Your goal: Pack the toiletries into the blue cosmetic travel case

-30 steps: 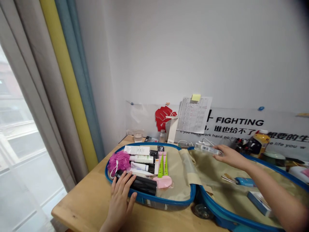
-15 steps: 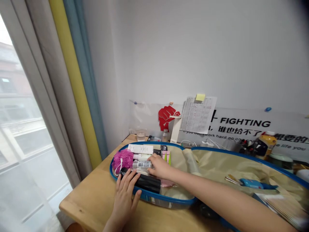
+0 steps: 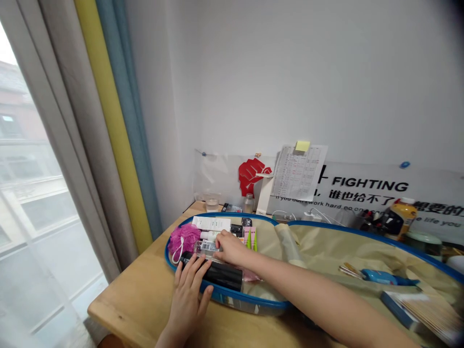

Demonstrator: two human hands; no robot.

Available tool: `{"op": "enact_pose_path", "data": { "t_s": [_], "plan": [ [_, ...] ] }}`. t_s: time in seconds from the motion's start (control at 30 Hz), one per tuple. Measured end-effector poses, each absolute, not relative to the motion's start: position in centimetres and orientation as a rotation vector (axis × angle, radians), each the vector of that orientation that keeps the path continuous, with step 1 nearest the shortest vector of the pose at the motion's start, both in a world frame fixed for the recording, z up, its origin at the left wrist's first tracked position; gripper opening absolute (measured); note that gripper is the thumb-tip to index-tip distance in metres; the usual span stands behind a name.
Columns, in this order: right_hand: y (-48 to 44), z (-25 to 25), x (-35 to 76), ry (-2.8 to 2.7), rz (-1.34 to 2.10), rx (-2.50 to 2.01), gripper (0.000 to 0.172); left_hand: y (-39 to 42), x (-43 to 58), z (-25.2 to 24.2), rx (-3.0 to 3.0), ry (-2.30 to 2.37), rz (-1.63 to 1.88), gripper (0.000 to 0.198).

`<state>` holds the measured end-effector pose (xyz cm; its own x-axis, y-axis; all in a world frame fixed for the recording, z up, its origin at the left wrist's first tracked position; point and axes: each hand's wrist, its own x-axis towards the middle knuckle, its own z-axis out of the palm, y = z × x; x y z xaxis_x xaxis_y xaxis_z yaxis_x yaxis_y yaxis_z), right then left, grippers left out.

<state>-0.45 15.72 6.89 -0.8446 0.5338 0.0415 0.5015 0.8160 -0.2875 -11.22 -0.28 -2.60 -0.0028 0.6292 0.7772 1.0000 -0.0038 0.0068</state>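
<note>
My left hand (image 3: 190, 290) lies with outstretched fingers on the left part of a black cylinder (image 3: 224, 275) and over the near rim of a blue-edged case (image 3: 261, 306). My right hand (image 3: 232, 249) has its fingers curled around the right end of a clear bottle (image 3: 207, 248) with a printed label; part of the bottle is hidden by the hand. The bottle lies just behind the cylinder. To its left sits a pink mesh bath puff (image 3: 184, 238) with a white cord. Behind it are a pale tube (image 3: 209, 235) and a white box (image 3: 211, 223).
Pink and green packets (image 3: 250, 237) lie right of my right hand. In the case's other half are a blue-handled tool (image 3: 380, 276) and a stack of cards or paper (image 3: 427, 309). The wooden table (image 3: 134, 299) ends toward the window; an orange bottle (image 3: 400, 220) stands at the back.
My right hand has slid a little to the left with the clear bottle, whose left end is now closer to the bath puff. My left hand has stayed on the black cylinder.
</note>
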Motion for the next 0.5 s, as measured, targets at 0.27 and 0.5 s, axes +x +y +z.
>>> {"op": "enact_pose_path", "data": {
  "t_s": [0.27,0.5],
  "plan": [
    [16.7,12.7,3.9,-2.800,0.590,-0.788,0.025,-0.2,-11.4,-2.7,-1.689,-1.692,-0.833,0.046],
    [22.4,17.5,19.3,-2.760,0.718,-1.150,0.031,-0.2,-11.3,-2.6,-1.681,-1.649,-0.835,0.047]
  ]
}}
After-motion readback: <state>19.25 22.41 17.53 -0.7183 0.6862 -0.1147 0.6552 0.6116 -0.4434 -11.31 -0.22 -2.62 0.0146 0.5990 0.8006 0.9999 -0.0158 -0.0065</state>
